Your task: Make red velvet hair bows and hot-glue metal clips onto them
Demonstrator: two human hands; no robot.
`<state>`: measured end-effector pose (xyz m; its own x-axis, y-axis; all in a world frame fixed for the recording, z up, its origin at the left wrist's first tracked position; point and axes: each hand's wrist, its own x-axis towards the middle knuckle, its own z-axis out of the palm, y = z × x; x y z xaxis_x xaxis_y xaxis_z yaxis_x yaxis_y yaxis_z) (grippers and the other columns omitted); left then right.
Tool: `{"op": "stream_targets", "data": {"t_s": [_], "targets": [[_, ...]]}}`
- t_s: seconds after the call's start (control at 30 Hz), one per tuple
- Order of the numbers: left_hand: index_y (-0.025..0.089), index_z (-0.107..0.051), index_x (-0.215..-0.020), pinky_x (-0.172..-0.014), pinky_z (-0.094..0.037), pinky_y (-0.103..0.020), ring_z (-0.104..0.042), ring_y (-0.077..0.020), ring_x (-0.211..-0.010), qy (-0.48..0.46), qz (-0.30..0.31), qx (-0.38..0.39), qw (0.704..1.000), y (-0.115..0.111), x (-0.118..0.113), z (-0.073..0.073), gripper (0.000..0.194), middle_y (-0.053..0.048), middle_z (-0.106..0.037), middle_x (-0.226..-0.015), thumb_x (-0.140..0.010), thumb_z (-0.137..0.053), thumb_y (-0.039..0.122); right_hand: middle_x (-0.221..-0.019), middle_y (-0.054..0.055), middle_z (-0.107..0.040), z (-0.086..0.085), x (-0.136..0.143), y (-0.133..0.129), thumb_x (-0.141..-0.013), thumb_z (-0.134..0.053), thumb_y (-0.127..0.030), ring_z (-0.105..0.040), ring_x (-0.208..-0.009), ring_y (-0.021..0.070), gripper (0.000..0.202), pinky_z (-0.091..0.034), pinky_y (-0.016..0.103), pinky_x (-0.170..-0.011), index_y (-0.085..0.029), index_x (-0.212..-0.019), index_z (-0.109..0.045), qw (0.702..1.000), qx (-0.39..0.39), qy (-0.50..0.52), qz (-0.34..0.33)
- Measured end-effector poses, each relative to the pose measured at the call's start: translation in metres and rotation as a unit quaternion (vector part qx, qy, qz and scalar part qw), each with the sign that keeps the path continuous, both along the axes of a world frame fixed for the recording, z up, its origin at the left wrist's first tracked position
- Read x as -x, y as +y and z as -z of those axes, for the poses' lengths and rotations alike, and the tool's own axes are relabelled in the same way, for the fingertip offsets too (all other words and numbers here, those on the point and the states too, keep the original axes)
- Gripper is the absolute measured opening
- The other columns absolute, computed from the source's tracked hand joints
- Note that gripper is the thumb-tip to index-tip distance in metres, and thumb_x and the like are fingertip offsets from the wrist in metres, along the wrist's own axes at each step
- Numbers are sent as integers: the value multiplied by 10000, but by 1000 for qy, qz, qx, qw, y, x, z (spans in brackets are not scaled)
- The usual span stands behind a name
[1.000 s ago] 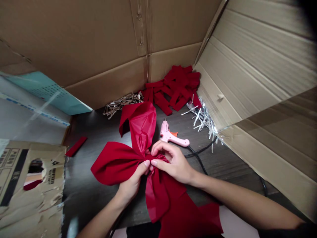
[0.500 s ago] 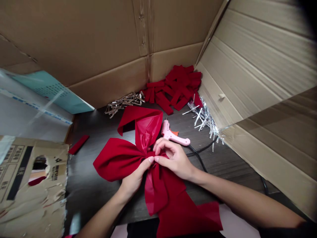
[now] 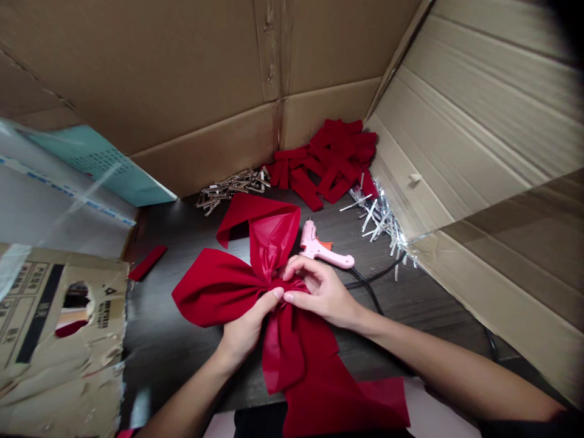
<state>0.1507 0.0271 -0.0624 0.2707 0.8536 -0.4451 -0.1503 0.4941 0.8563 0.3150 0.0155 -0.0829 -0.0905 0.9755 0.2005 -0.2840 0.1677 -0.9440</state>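
Head view: both hands meet at the gathered middle of a red fabric bow (image 3: 219, 289), the left hand (image 3: 246, 325) pinching it from one side and the right hand (image 3: 326, 298) from the other, fingers closed on the cloth with the thumbs almost together. The loops spread beyond and to the left of the fingers, and the tails (image 3: 337, 389) hang nearer the body, so the shaping looks largely done. A red band seems to cross the pinched centre; whether it is fastened cannot be seen, so securing the middle appears to be what is left. Just beyond the right fingers, a pink glue gun (image 3: 322, 248) lies on the dark surface (image 3: 182, 222), held by neither hand. Farther beyond the fingers are a heap of red strips (image 3: 337, 158), metal clips (image 3: 232, 188) and silver ties (image 3: 383, 222), all loose; one single strip (image 3: 148, 263) lies well to the left.
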Motion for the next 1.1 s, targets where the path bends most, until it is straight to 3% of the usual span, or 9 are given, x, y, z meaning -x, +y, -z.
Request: {"op": "stream_targets", "data": {"t_s": [0.17,0.4,0.57,0.7,0.83,0.97,1.1], "targets": [[166,-639,-602,-819,-517,-332,-618,-183,-741,-4,-8,2,1000,0,1,-1,245,0,-658,-660,-670,-793,344,-950,41,-622,-3,1,-1,-788,-741,-272,-592,-911,176,198,-483,324,-833,-207,-959,-668,999,-25,-31,18],[176,-568,-532,-696,-478,-303,-521,-146,-611,30,-9,-1,1000,0,2,4,326,14,-573,-580,-702,-755,382,-901,59,-671,-10,5,-3,-793,-724,-220,-639,-875,198,68,-511,358,-806,-206,-859,-713,996,-18,-48,78],[179,-579,-523,-731,-472,-317,-528,-156,-620,54,-5,-27,998,-1,2,5,332,7,-582,-592,-720,-737,395,-883,61,-690,-10,7,-3,-756,-736,-187,-657,-835,190,29,-526,342,-768,-199,-765,-711,996,8,-16,88],[178,-668,-655,-792,-478,-347,-576,-182,-692,30,34,-20,999,4,5,4,228,-11,-636,-678,-717,-748,382,-874,46,-697,-9,4,-2,-715,-774,-195,-662,-836,185,61,-520,338,-775,-200,-719,-713,995,49,22,79],[172,-676,-683,-660,-456,-281,-514,-135,-598,24,82,-27,996,13,13,14,235,19,-595,-627,-684,-786,379,-867,33,-702,-9,1,-3,-672,-810,-205,-659,-856,179,96,-509,347,-828,-199,-717,-725,990,106,68,58],[170,-640,-625,-634,-428,-253,-488,-121,-606,26,72,-39,996,16,15,24,297,22,-594,-638,-634,-820,406,-864,25,-703,-12,2,-6,-646,-830,-205,-656,-861,173,121,-505,352,-857,-203,-715,-730,983,140,107,50],[195,-684,-737,-624,-438,-258,-490,-127,-600,23,65,-38,997,14,10,21,325,28,-605,-632,-607,-828,456,-865,22,-704,-15,2,-8,-640,-831,-193,-659,-864,170,126,-509,343,-860,-207,-713,-729,980,149,124,50]]}}
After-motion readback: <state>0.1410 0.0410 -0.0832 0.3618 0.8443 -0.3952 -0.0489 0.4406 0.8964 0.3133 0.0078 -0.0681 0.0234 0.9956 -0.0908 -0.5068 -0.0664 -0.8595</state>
